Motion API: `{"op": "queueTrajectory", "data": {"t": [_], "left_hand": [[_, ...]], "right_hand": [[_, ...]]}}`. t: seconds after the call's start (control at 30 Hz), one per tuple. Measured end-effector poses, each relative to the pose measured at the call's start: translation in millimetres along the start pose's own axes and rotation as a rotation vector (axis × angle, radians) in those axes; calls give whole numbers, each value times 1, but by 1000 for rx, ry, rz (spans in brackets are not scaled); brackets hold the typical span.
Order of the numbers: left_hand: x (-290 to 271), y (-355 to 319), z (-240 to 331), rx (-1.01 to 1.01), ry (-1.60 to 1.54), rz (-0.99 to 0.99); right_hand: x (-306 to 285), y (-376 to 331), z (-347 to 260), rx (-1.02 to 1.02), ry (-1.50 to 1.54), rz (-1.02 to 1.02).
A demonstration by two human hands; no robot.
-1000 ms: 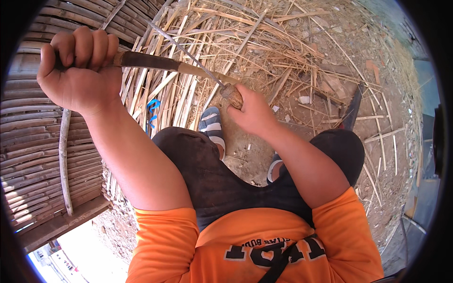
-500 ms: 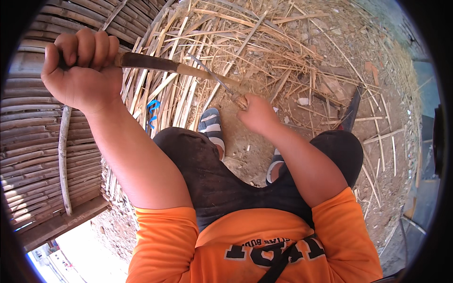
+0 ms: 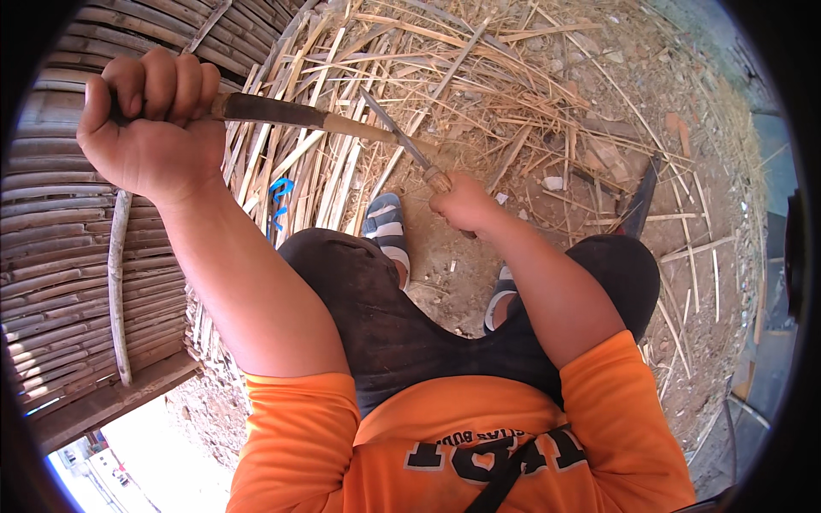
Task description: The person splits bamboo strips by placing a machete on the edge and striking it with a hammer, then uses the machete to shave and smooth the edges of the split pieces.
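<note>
Compared with the earlier frames, the right hand [image 3: 466, 205] sits slightly lower and nearer the knees, and the knife [image 3: 410, 147] is tilted more steeply; the left hand [image 3: 154, 128] has hardly shifted.

Left hand: fingers closed in a full fist around the near end of a long cane [image 3: 282, 113], raised at upper left. The cane runs from the fist toward the right hand, dark near the fist and paler farther on.

Right hand: fingers closed around the knife handle. The thin blade angles up and left and meets the pale part of the cane.

Procedure note (judgement): hold the cane steady and level with the left fist, keep the blade at a shallow angle to the cane surface, and direct strokes away from the body and the knees below.

Surroundings: split strips [image 3: 359, 162] lie in a loose pile on the dirt ahead of the feet. A stack of woven panels [image 3: 60, 256] stands at left.

Labels and signs: no package or sign is visible. A small blue marking [image 3: 280, 201] shows among the strips beside the left forearm; the orange shirt [image 3: 479, 445] carries dark block lettering across the chest.
</note>
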State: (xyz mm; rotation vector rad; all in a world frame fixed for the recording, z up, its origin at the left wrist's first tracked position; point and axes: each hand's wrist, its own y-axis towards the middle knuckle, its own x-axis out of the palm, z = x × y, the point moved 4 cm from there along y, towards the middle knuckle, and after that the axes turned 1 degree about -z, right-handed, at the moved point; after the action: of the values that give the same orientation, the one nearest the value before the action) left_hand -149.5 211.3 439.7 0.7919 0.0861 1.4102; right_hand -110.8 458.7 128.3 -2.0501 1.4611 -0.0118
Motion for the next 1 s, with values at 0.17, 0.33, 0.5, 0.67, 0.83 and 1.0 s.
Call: {"op": "queueTrajectory", "data": {"t": [0.17, 0.33, 0.5, 0.67, 0.83, 1.0], "left_hand": [[0, -1, -1, 15, -6, -13], [9, -1, -1, 2, -33, -51], [9, -3, -2, -4, -13, -19], [7, 0, -3, -4, -18, -40], [0, 0, 0, -20, -46, -11], [7, -3, -1, 34, 41, 57]], "right_hand": [[-12, -27, -36, -203, -87, 127], [-3, -34, -50, -279, -224, 193], [1, 17, 56, 7, -364, 189], [-1, 20, 40, 36, -247, 125], [-3, -16, -28, -174, -183, 132], [7, -7, -8, -150, -273, 160]]}}
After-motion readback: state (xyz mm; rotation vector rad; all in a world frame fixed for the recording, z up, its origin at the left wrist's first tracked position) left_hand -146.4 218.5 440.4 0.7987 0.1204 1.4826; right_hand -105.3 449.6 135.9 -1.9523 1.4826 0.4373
